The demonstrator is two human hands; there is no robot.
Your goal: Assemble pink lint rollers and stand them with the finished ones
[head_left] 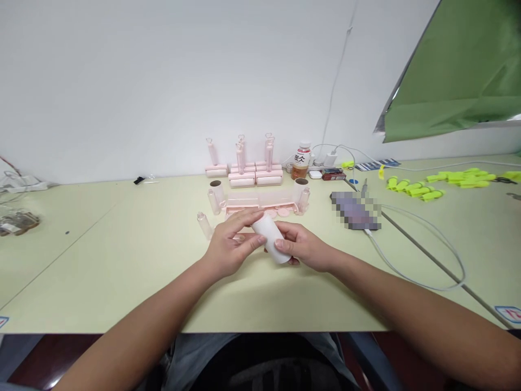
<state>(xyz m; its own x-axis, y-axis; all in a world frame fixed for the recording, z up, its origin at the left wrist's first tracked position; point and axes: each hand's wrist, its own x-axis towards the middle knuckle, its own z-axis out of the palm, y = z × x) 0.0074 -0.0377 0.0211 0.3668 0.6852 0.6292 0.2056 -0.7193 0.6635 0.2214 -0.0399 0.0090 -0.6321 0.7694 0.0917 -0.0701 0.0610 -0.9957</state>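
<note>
Between my hands, above the table, a white lint roller refill roll (272, 240) is tilted with its upper end leaning left. My left hand (232, 244) is closed on the upper end, fingers across the end and thumb along the side. Lower down, my right hand (305, 245) grips the roll with the thumb in front and fingers behind. Two more rolls with brown cores, a left roll (217, 191) and a right roll (301, 188), stand behind. Around them are translucent pink tubes (204, 225), pink trough-shaped covers (242, 209) and pink discs (283, 212), partly hidden by my hands.
Pink lint rollers (243, 178) with upright handles line the wall beside a supplement bottle (301, 160). To the right lie a phone (355, 210), its white cable (427, 285) and several neon yellow pieces (419, 188). A dark bundle (19, 222) sits far left.
</note>
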